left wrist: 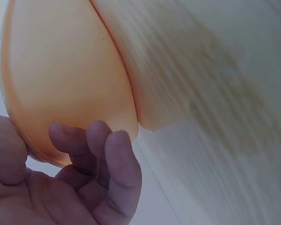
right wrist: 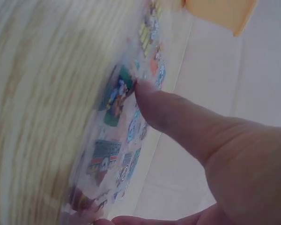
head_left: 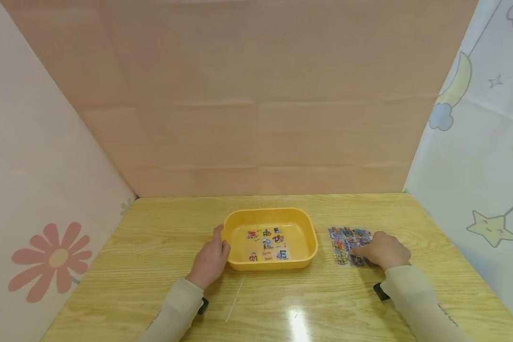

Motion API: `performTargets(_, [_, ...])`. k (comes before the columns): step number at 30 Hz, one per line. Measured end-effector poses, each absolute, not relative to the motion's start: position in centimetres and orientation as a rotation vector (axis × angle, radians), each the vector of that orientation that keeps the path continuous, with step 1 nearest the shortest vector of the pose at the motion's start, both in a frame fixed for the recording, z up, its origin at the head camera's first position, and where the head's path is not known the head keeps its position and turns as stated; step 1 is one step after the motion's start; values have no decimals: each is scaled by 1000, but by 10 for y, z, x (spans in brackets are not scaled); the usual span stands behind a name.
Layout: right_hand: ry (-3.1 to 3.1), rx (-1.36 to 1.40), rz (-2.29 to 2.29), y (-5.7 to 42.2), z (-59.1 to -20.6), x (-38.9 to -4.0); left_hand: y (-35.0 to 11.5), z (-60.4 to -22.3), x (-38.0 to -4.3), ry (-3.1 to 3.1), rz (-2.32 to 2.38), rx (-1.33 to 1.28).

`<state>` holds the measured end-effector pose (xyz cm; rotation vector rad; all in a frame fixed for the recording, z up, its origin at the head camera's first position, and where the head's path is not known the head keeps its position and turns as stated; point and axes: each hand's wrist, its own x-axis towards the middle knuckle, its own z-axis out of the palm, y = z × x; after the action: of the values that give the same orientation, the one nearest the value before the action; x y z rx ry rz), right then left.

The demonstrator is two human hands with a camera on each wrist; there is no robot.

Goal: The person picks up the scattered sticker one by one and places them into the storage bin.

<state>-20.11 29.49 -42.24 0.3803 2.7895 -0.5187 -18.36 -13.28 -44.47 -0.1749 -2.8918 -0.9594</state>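
A yellow plastic basin [head_left: 273, 266] stands on the table, with cartoon stickers on a clear sheet [head_left: 256, 244] at its bottom. My left hand [head_left: 209, 263] holds its left rim. In the left wrist view the thumb lies by the rim and curled fingers [left wrist: 122, 159] are against the outer wall. To the right of the basin lies a clear sheet of colourful stickers [head_left: 342, 244], flat on the wood. My right hand [head_left: 386, 250] rests at its right side. The right wrist view shows the thumb [right wrist: 164, 110] touching the sheet's top, while another finger sits near its lower edge.
The wooden table [head_left: 162, 247] meets a plain pinkish back wall [head_left: 256, 118]. Side walls with a printed flower [head_left: 59, 258] and a star [head_left: 491, 228] bound it left and right. A thin pale strip [head_left: 235, 299] shows on the table before the basin.
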Motion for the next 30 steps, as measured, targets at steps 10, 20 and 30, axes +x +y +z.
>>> performTargets(10, [2795, 358, -557, 298, -421, -199, -134, -447, -183, -2903, -955, -164])
performTargets(20, [2782, 358, -674, 303, -424, -197, -134, -444, -182, -2908, -954, -164])
performTargets(30, [2735, 272, -791, 313, -432, -198, -133, -443, -183, -2912, -958, -162])
